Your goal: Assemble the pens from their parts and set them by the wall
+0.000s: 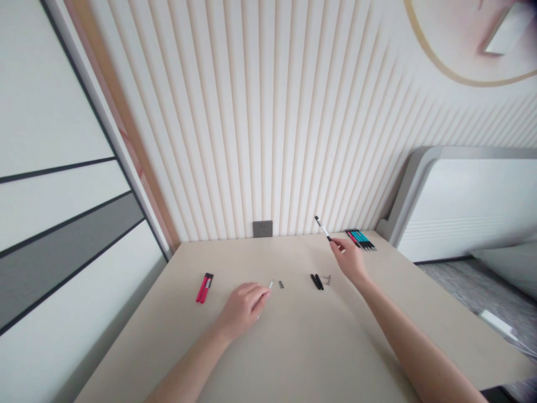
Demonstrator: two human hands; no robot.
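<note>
The right hand [348, 260] is pinching a slim black-and-white pen [323, 228] between thumb and fingers, lifting it above the far side of the counter [293, 347] with its end tilting up and away. The left hand [245, 308] is curling narrow around a thin piece with a silver tip [271, 284], which is poking out past its fingers. A small gray piece [281, 284] is lying just beside that tip. Black pen parts [316, 281] and tiny metal bits [328, 279] are sitting below the right hand, while two red-and-black pens [204, 287] are lying left of the left hand. A row of teal, red and black pens [359, 239] is lying along the far edge, near the right hand.
</note>
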